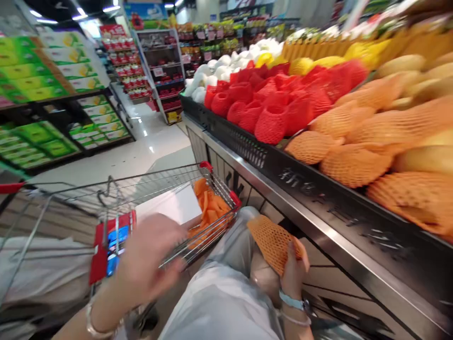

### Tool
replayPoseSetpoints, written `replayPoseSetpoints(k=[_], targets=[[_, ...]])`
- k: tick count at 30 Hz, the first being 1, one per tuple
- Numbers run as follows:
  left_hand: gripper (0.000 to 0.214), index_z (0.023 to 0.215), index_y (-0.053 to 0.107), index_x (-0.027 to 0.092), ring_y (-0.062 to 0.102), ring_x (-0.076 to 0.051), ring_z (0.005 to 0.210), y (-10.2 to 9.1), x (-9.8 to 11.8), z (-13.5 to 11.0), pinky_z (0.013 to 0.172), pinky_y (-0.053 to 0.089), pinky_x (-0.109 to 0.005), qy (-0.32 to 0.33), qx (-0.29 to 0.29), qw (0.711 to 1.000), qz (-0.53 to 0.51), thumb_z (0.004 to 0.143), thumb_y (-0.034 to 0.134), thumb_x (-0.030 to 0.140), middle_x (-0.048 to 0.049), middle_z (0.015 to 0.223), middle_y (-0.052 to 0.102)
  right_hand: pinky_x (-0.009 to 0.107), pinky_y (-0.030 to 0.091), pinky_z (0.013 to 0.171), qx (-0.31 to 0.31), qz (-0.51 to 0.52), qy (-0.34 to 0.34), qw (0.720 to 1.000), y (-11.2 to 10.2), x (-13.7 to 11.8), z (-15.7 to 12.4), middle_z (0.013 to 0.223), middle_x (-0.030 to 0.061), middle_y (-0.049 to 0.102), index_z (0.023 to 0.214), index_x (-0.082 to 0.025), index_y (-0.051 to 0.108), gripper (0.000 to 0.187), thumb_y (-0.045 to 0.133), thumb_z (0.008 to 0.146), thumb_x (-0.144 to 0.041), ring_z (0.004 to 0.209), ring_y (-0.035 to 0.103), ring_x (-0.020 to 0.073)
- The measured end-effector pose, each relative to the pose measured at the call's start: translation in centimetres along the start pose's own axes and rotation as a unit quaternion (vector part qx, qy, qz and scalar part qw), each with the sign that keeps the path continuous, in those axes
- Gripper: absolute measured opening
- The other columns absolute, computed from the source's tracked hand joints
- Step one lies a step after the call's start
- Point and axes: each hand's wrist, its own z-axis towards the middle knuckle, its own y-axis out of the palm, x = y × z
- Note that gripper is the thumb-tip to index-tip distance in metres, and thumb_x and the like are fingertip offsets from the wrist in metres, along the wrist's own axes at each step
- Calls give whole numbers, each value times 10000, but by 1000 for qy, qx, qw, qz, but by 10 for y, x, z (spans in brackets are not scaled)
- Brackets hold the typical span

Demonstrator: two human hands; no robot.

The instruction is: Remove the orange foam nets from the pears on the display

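Observation:
My right hand (295, 270) is closed on an orange foam net (271, 241) wrapped round a pale fruit, held low against a clear plastic bag (226, 288) beside the produce stand. My left hand (148, 262) is blurred by motion over the wire shopping cart (148, 186), near its red child-seat flap; its fingers cannot be made out. Orange foam nets (210, 205) lie in the cart's front corner.
The produce stand (318, 189) runs along the right, piled with fruit in orange nets (354, 156), red nets (276, 106) and white nets (219, 66). Shelves of green boxes (46, 75) line the left, with a shiny aisle floor (141, 151) between.

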Motion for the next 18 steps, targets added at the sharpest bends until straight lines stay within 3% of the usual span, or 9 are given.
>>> replayPoseSetpoints(k=[1, 2, 3, 6, 8, 10, 12, 16, 18], targets=[[285, 1122, 569, 289, 598, -189, 915, 23, 12, 7, 841, 490, -337, 4, -157, 984, -79, 838, 570, 317, 1, 995, 664, 411, 442, 918, 21, 2, -8, 1000, -3, -6, -1, 1095, 114, 642, 1093, -136, 593, 542, 601, 749, -554, 1025, 576, 265], [278, 1126, 567, 283, 608, -196, 949, 49, 20, 13, 856, 493, -341, -22, -258, 956, -140, 854, 562, 342, -12, 1037, 670, 417, 437, 929, 39, 11, -18, 999, -8, -11, -3, 1093, 118, 640, 1078, -136, 599, 538, 599, 749, -562, 1026, 574, 267], [287, 1141, 562, 265, 606, -205, 1005, 77, 23, 19, 892, 484, -353, -66, -315, 928, -188, 878, 530, 375, -35, 1106, 659, 416, 438, 934, 47, 26, -30, 998, -13, -15, -5, 1088, 119, 641, 1063, -142, 603, 529, 590, 755, -572, 1029, 575, 266], [524, 1265, 478, 187, 532, -257, 1166, 166, 24, 35, 1015, 409, -416, -170, -316, 884, -300, 833, 566, 470, -121, 1290, 565, 383, 484, 879, 42, 95, -64, 993, -34, -22, -11, 1038, 112, 661, 1021, -171, 621, 525, 536, 772, -625, 1006, 599, 263], [529, 1215, 519, 140, 564, -248, 1100, 218, 27, 46, 979, 429, -382, -174, -352, 834, -388, 813, 574, 480, -127, 1207, 608, 377, 520, 810, 35, 137, -69, 988, -49, -21, -12, 1007, 116, 678, 1012, -173, 630, 608, 440, 780, -701, 961, 632, 272], [439, 1080, 605, 131, 592, -228, 989, 257, 39, 56, 892, 460, -344, -171, -399, 797, -420, 821, 556, 482, -101, 1074, 653, 382, 539, 764, 31, 156, -67, 985, -65, -17, -10, 989, 131, 694, 1011, -164, 639, 713, 326, 779, -761, 923, 659, 285], [361, 923, 658, 138, 577, -223, 942, 282, 54, 65, 855, 453, -335, -138, -416, 802, -406, 813, 573, 471, -85, 979, 652, 384, 549, 741, 55, 150, -74, 984, -81, -10, -6, 970, 145, 711, 987, -155, 655, 770, 266, 772, -784, 895, 679, 294], [221, 737, 645, 152, 515, -239, 997, 309, 70, 71, 928, 404, -371, 1, -361, 861, -358, 770, 654, 370, -93, 984, 608, 358, 553, 738, 171, 65, -103, 978, -100, -2, 4, 958, 140, 727, 921, -146, 696, 688, 366, 789, -736, 882, 689, 277], [133, 769, 642, 164, 522, -232, 976, 321, 66, 71, 905, 419, -363, 98, -370, 848, -367, 782, 631, 296, -97, 986, 614, 341, 541, 786, 218, 10, -115, 969, -97, -4, 7, 984, 125, 723, 955, -150, 699, 615, 407, 825, -676, 920, 679, 256]])
